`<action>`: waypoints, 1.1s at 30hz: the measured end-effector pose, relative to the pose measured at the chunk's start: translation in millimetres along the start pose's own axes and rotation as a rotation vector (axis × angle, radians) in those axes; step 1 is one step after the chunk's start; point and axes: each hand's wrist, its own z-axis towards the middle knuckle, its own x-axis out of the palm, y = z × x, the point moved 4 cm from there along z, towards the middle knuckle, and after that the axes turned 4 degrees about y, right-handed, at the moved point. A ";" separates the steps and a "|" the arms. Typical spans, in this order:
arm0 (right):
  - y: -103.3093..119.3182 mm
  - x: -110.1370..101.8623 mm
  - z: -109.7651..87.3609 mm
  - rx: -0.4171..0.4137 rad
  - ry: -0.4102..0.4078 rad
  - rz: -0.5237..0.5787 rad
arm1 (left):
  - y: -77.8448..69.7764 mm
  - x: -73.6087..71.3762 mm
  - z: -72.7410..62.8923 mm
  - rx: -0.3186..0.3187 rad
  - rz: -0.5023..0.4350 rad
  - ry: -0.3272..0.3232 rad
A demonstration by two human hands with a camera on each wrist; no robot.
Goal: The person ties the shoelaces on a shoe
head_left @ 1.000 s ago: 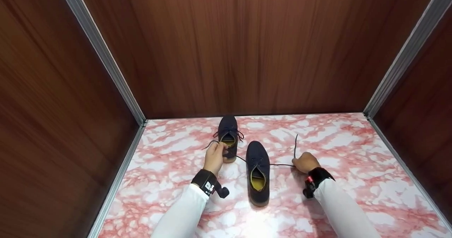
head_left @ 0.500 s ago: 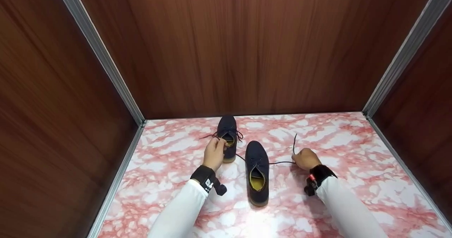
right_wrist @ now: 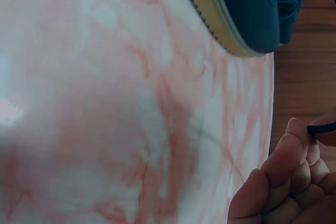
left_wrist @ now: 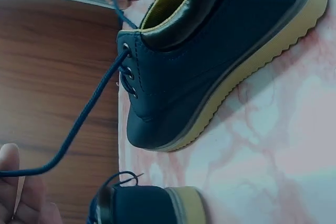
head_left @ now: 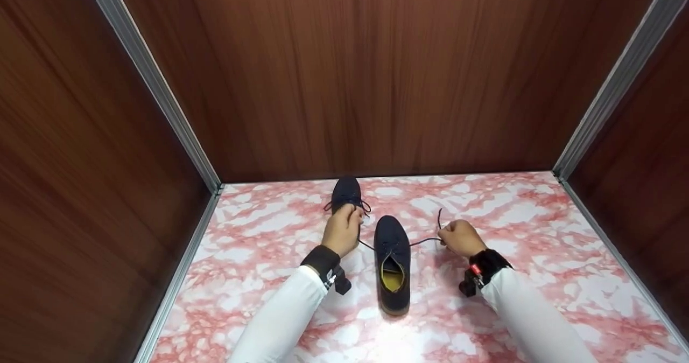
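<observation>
A dark navy lace-up shoe (head_left: pixel 395 297) with a yellow lining stands toe away from me between my hands. My left hand (head_left: pixel 343 229), left of it, grips one end of its shoelace (left_wrist: pixel 79 121), which runs from the top eyelet to the fingers. To the right, my right hand (head_left: pixel 461 238) pinches the other lace end (head_left: pixel 425 242) between thumb and fingers, the tip pointing up past them. The second navy shoe (head_left: pixel 346 188), its lace in a bow, lies farther back. My left hand overlaps its opening in the head view.
The shoes stand on a red-and-white marbled surface (head_left: pixel 258 266). A brown wood-grain panel (head_left: pixel 344 72) rises right behind the far shoe. Similar panels close off both sides, with grey metal strips (head_left: pixel 161 83) along the corners.
My left hand has moved right and slightly forward with its lace end, over the far shoe's opening. My right hand has shifted slightly left and away from me with its end. The shoes stay put.
</observation>
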 end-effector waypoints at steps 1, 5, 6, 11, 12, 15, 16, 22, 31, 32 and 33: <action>1.4 0.6 0.1 -0.004 0.003 0.011 | -4.4 2.5 1.5 0.024 0.021 0.009; 7.4 1.3 -0.5 -0.017 0.005 0.057 | -22.6 17.5 6.1 0.096 0.121 0.074; 8.9 1.6 -0.6 -0.027 0.005 0.061 | -26.7 21.9 6.4 0.109 0.149 0.101; 13.6 2.9 -0.5 -0.060 0.009 0.073 | -40.2 42.1 4.5 0.176 0.305 0.263; 14.0 2.7 -0.6 -0.065 0.009 0.074 | -40.2 45.0 4.1 0.180 0.326 0.289; 13.9 1.0 -1.2 -0.080 0.001 0.066 | -34.1 48.4 2.5 0.148 0.360 0.334; 13.7 0.1 -1.5 -0.088 -0.003 0.060 | -30.6 48.5 2.2 0.125 0.356 0.342; 13.9 -2.7 -2.1 -0.115 -0.010 0.060 | -11.0 40.6 1.0 0.007 0.299 0.354; 23.6 -9.6 -2.1 -0.153 -0.046 0.117 | 2.3 30.7 2.0 -0.066 0.209 0.434; 25.4 -10.5 -2.1 -0.162 -0.052 0.125 | 3.1 30.4 2.2 -0.077 0.199 0.442; 27.1 -11.3 -2.0 -0.169 -0.056 0.137 | 3.5 30.3 2.6 -0.080 0.189 0.444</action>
